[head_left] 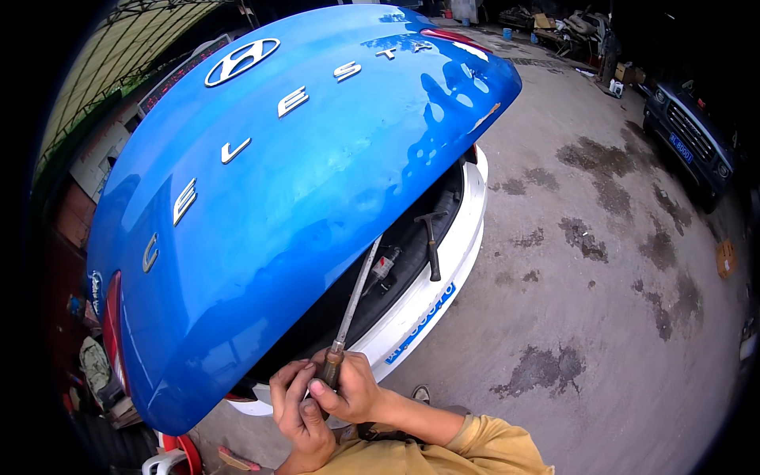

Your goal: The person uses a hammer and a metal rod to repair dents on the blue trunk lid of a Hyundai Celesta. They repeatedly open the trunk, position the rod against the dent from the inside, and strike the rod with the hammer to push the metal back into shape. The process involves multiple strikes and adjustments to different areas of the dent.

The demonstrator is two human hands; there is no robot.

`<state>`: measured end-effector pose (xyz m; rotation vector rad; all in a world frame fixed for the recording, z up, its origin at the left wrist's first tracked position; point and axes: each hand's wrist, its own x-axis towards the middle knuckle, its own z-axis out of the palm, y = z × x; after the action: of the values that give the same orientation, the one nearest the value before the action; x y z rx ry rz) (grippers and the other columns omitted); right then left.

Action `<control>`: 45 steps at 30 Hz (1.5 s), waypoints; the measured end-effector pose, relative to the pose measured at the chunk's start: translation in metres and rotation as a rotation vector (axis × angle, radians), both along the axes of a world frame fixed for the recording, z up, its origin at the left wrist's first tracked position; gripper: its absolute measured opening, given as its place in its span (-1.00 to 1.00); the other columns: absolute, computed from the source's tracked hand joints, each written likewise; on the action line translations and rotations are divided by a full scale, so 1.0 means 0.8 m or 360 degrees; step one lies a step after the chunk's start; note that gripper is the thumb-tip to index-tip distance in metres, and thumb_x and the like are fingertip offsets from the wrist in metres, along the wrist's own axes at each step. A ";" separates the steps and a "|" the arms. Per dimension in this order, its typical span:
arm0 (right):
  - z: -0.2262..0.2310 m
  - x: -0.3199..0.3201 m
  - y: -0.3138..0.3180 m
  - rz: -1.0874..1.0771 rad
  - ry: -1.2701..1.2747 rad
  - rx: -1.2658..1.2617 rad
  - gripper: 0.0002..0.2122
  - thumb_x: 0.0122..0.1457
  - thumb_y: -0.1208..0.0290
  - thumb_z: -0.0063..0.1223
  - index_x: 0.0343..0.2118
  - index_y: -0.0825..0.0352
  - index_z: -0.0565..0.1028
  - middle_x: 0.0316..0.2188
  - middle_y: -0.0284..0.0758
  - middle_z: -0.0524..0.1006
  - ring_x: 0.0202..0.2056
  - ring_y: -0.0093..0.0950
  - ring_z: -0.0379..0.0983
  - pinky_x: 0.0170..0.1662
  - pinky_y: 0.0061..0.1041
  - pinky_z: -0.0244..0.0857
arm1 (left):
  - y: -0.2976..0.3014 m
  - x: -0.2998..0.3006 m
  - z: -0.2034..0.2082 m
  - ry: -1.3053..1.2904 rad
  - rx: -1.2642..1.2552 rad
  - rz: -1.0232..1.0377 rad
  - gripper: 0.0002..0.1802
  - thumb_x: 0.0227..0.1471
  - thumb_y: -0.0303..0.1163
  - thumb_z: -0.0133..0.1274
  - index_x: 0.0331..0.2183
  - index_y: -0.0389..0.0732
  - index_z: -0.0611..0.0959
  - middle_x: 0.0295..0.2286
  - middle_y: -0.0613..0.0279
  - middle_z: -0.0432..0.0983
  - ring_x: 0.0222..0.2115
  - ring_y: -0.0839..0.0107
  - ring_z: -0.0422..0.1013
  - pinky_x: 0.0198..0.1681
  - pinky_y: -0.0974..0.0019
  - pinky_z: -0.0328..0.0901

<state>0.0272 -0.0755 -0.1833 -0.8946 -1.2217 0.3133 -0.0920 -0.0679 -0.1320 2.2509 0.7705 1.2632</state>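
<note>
My right hand (354, 389) is wrapped round the brown handle of a long screwdriver (358, 291). My left hand (294, 405) has its fingers curled against the lower part of the same handle, partly hiding it. The metal shaft slants up and away, its tip meeting or passing behind the lower edge of the raised blue boot lid (261, 206); I cannot tell which. Right of the shaft, a hammer (432, 249) with a dark grip leans at the boot opening. Between them lies a small silver and red part (384, 265), too small to name.
Below the lid runs the car's white rear bumper (467, 237) with a blue plate. A dark vehicle (690, 138) is parked at the far right. Wet stains mark the concrete floor (522, 317). A red and white object (178, 455) stands at the lower left.
</note>
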 end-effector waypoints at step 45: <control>-0.326 0.397 0.227 -0.1177 -0.0069 -0.2134 -0.37 0.10 -0.07 0.08 0.09 0.35 0.42 -0.05 0.05 0.51 -0.03 0.00 0.47 0.01 -0.09 0.36 | 0.075 -0.054 -0.024 0.0286 -0.1979 0.0374 -0.78 0.17 -0.39 -0.07 -0.48 -0.30 0.52 -0.64 0.14 0.42 -0.70 0.43 0.27 -0.61 0.27 0.22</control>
<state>0.3452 0.1063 -0.4443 -2.4145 -0.5040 0.5010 -0.1352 -0.0079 -0.1511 1.2471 1.3974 0.3771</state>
